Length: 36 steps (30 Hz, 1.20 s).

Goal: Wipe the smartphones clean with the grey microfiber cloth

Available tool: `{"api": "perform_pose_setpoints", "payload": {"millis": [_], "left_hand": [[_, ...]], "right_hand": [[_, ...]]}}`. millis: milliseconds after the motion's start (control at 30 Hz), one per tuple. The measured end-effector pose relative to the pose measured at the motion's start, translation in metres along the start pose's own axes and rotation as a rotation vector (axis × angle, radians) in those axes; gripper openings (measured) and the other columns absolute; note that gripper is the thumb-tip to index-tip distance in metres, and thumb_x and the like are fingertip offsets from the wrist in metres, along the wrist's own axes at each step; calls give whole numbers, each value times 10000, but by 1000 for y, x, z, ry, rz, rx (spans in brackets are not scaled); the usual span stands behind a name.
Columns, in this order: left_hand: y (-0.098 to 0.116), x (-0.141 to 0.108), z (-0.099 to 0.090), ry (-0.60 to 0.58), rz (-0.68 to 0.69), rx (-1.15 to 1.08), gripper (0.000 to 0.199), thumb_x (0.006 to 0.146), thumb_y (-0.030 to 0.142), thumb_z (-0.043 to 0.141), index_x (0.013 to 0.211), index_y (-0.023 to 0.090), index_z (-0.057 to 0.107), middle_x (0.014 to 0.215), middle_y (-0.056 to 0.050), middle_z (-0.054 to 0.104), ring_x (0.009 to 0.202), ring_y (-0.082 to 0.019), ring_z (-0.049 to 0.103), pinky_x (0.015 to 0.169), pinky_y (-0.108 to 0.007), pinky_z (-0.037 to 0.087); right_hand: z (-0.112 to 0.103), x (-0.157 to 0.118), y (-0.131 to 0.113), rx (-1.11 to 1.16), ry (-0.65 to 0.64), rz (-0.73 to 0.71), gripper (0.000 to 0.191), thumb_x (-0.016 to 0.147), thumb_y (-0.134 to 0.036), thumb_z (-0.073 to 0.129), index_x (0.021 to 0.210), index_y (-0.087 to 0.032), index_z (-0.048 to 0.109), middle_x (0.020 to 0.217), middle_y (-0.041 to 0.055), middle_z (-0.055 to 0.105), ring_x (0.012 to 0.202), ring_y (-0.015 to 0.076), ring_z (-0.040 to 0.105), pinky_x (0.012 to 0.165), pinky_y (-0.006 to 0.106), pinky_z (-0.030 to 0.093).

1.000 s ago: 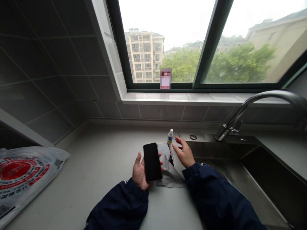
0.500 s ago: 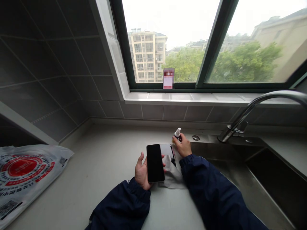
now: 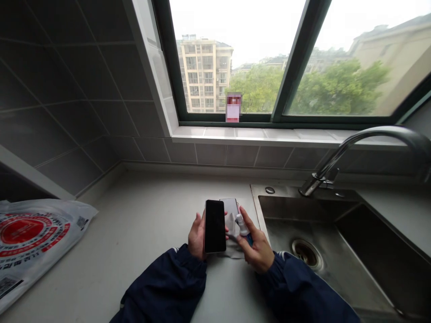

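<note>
A second ago, my right hand [image 3: 257, 249] was open near the little bottle [image 3: 243, 228], which stood up straight on the counter [image 3: 161, 215]. Then I put its fingers around the bottle. Now I had it off that spot and much closer, just beside the phone [image 3: 215, 226]. It leaned, with its white cap [image 3: 239, 218] up toward the phone. My right sleeve [image 3: 292, 280] had come lower, so the sink's round drain [image 3: 306, 252] showed much better.
</note>
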<state>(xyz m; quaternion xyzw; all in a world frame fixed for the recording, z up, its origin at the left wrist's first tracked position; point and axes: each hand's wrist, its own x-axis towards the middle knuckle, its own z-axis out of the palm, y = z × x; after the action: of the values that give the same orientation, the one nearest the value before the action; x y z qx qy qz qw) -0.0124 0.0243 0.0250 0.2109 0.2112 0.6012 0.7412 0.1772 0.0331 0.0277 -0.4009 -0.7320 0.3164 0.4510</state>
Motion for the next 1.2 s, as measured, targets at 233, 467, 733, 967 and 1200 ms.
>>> {"api": "perform_pose_setpoints", "payload": {"millis": [233, 467, 733, 967, 1200], "left_hand": [[-3, -2, 1, -21, -27, 29, 731, 895, 599, 433, 1512, 292, 187, 1193, -162, 623, 824, -267, 678, 692, -431, 559], [-4, 0, -1, -28, -50, -35, 693, 890, 568, 478, 1498, 354, 223, 1360, -146, 532, 935, -281, 665, 803, -505, 546], [-3, -1, 2, 7, -57, -57, 723, 868, 578, 514, 1496, 342, 244, 1322, -137, 564, 969, -297, 660, 819, -501, 545], [-4, -3, 6, -48, -73, -46, 721, 880, 560, 505, 1504, 327, 231, 1356, -151, 551, 991, -300, 656, 814, -505, 549], [-5, -4, 1, -72, -136, -39, 764, 865, 578, 519, 1511, 343, 184, 1390, -167, 525, 975, -308, 670, 772, -502, 559]], "right_hand": [[4, 3, 4, -10, -153, -92, 612, 846, -152, 494, 1445, -253, 415, 1354, 29, 585, 1190, 227, 613, 1036, 350, 468], [13, 1, 3, -8, -192, -104, 535, 884, -181, 485, 1409, -248, 409, 1402, 69, 541, 1266, 226, 555, 1034, 349, 467], [18, 0, 6, -44, -130, -67, 567, 901, -200, 486, 1450, -277, 364, 1377, 46, 558, 1239, 227, 574, 1034, 363, 466], [19, 2, 8, -104, -68, -17, 575, 920, -220, 457, 1481, -283, 348, 1279, 53, 618, 830, 173, 702, 856, 314, 553], [17, 7, 9, -165, 0, 39, 460, 917, -237, 471, 1375, -253, 437, 930, 28, 707, 553, 142, 637, 619, 259, 560]]}}
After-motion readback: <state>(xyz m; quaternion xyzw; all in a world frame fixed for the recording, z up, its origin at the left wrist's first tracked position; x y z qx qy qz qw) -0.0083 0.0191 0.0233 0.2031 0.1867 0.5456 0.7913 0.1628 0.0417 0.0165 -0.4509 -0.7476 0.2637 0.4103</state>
